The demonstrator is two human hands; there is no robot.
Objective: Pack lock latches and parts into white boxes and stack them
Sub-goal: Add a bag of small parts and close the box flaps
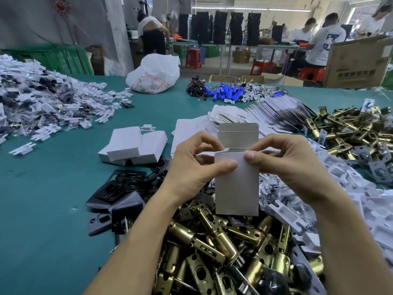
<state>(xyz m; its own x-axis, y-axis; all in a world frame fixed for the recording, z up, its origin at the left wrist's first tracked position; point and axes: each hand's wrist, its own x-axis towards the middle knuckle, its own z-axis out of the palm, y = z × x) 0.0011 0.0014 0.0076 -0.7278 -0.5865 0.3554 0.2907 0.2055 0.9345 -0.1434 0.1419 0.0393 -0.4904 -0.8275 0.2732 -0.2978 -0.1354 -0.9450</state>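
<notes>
Carefully, since your left hand and right hand both pinch the open white box near its mouth, squeezing harder could crush its thin walls.

Red print on the white bag at the far edge of the table: the first word reads "Guomao", and "home" seems to follow on the same curved line. The rest of that line and the line under it blur out. Over to the right, a white shirt carries big blue characters; the top row looks like an F and a 7, the lower row can't be made out. The carton beside it shows a row of dark printed blocks and a white sticker, both unreadable. Down front, one brass latch has stamped lettering, too blurred to read.
</notes>
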